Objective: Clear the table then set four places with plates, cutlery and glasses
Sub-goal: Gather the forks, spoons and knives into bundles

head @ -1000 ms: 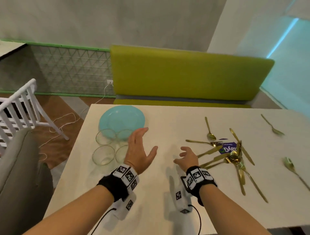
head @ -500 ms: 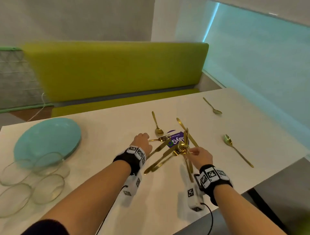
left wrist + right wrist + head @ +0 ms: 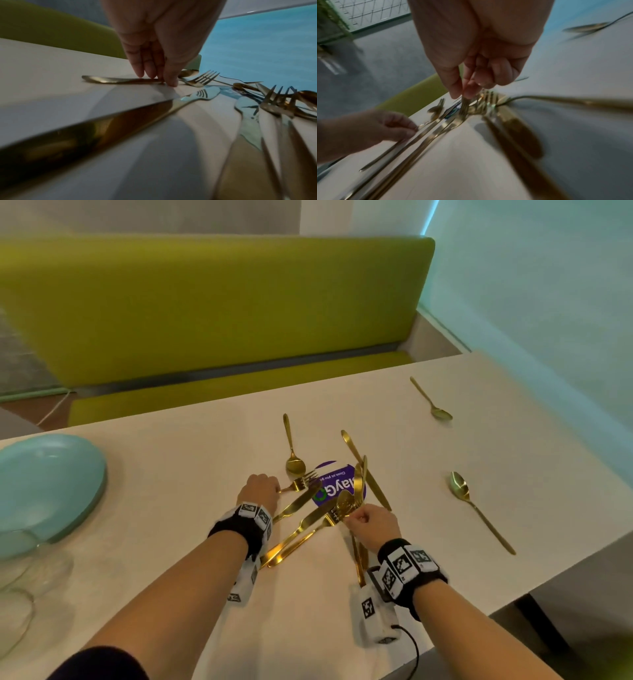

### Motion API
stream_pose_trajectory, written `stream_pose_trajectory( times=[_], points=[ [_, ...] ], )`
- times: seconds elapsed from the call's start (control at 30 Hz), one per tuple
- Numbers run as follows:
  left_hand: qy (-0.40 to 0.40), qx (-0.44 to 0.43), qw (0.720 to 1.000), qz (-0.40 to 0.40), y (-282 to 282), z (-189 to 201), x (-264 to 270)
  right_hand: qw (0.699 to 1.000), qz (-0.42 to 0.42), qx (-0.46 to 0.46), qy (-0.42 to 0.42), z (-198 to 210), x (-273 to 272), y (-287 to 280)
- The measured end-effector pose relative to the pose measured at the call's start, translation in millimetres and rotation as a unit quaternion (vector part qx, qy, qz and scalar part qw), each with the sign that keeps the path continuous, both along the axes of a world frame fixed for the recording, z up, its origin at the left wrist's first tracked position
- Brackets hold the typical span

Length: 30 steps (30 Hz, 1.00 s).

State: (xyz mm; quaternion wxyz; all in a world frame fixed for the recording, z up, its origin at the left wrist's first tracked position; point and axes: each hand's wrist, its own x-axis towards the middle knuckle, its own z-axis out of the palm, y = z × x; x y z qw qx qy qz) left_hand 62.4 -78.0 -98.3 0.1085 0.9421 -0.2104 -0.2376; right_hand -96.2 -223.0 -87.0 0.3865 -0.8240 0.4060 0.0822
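Head view: left hand (image 3: 259,489) pinches the slim gold metal fork (image 3: 301,483) lying on the white table (image 3: 191,474); right hand (image 3: 371,527) clamps thumb and finger on one piece of the tangled gold cutlery pile (image 3: 318,517). Lifting it could drag crossed neighbours and scatter them.

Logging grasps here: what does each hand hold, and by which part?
Left hand pinches the fork by its handle, near the neck. Right hand pinches a gold cutlery piece in the pile; which part is unclear.
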Motion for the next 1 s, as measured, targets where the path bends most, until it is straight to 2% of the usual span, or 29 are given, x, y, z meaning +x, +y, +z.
stream_pose_trajectory(
  times=[0.13,0.3,0.4,0.47,0.6,0.73,0.87,1.0],
  points=[
    [0.028,-0.019,0.999,0.011,5,2,-3,0.998,0.023,0.030,0.047,-3,16,26],
    [0.013,-0.134,0.990,0.045,15,19,-7,0.993,-0.008,0.015,0.121,-4,32,60],
    [0.033,-0.206,0.976,0.063,25,32,-12,0.991,-0.035,0.020,0.130,-5,34,71],
    [0.068,-0.240,0.964,0.096,33,37,-18,0.990,-0.073,0.029,0.118,-4,32,75],
    [0.144,-0.301,0.929,0.156,43,40,-28,0.986,-0.092,0.021,0.139,2,26,80],
    [0.189,-0.317,0.912,0.180,46,42,-33,0.994,-0.070,0.013,0.087,11,21,85],
    [0.248,-0.333,0.891,0.183,41,42,-41,0.989,-0.071,0.120,-0.053,26,23,77],
    [0.315,-0.338,0.869,0.179,30,45,-50,0.970,-0.066,0.204,-0.112,42,29,68]
  ],
)
